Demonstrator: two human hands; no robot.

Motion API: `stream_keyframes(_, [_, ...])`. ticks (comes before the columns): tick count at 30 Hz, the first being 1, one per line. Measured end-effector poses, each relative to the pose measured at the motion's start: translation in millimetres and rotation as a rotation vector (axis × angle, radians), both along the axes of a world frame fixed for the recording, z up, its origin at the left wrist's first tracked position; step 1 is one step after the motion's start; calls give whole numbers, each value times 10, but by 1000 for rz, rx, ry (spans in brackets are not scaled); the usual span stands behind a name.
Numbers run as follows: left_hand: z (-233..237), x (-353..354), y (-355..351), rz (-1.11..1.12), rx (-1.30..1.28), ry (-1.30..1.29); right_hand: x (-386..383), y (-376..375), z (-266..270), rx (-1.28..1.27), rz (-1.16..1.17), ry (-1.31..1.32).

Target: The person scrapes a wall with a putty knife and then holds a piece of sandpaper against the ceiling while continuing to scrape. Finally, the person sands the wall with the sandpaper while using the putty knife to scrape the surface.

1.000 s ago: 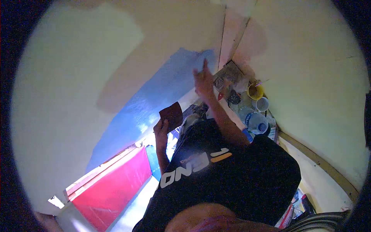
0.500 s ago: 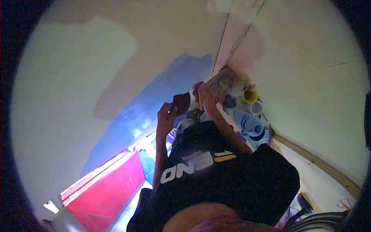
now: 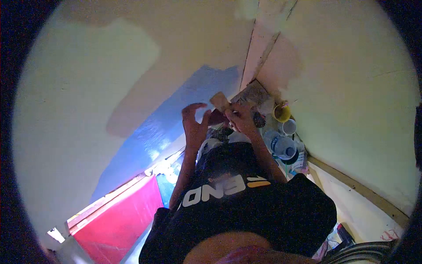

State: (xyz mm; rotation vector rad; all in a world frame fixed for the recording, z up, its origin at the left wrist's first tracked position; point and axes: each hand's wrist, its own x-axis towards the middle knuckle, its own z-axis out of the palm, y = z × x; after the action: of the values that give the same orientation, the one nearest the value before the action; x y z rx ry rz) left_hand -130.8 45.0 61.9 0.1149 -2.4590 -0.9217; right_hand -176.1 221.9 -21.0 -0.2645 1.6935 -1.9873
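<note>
My left hand [image 3: 194, 123] is raised in front of my body with its thumb and fingers apart and nothing held between them. Close beside it, my right hand [image 3: 241, 119] has its fingers closed on what looks like a piece of sandpaper. A tan flat part [image 3: 218, 101] sticks up from those fingers, and a dark reddish-brown part [image 3: 216, 117] shows below. The closed fingers hide how the two parts join. Both hands are near the wall's blue painted patch [image 3: 176, 105].
In the corner at right stand a yellow container [image 3: 281, 113], a white cup [image 3: 288, 126] and a clear plastic container [image 3: 285, 148]. A brown board [image 3: 254, 91] lies behind them. At lower left is a red panel [image 3: 118, 220]. Beige walls [image 3: 351, 88] rise on both sides.
My left hand has let go of the dark sheet and opened. In my right hand, the tan part now points up and the dark part sits lower, nearer that hand.
</note>
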Motion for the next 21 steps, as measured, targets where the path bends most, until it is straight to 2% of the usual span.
stream_keyframes(1, [69, -21, 29, 89, -171, 174, -25, 3, -34, 8, -51, -34])
stream_keyframes(3, [-39, 44, -23, 77, 34, 148, -36, 1, -21, 28, -157, -112])
stream_keyframes(4, [-83, 107, -52, 74, 139, 134, 4, -19, -9, -42, -231, -103])
stream_keyframes(5, [-80, 187, -62, 13, 268, -35, 39, -66, 41, -112, -305, -90])
stream_keyframes(8, [-51, 200, -99, -306, 101, -698, 141, -158, 51, -220, -410, -95])
stream_keyframes(9, [-148, 218, -63, -336, 69, -870, 177, -182, 8, -235, -427, -108])
stream_keyframes(11, [-285, 245, 63, -414, 358, -760, 194, -270, -430, -26, -447, 279])
stream_keyframes(13, [-374, 253, 162, -478, 562, -647, 255, -285, -444, 84, -445, 490])
stream_keyframes(15, [-498, 163, 67, -614, 498, -674, 279, -274, -17, 81, -430, 538])
stream_keyframes(16, [-548, 123, 22, -681, 460, -681, 235, -236, -23, 124, -393, 591])
stream_keyframes(18, [-450, 105, 87, -600, 581, -788, 151, -119, -5, 209, -314, 687])
stream_keyframes(21, [-416, 151, 104, -538, 663, -804, 179, -57, 201, 294, -258, 474])
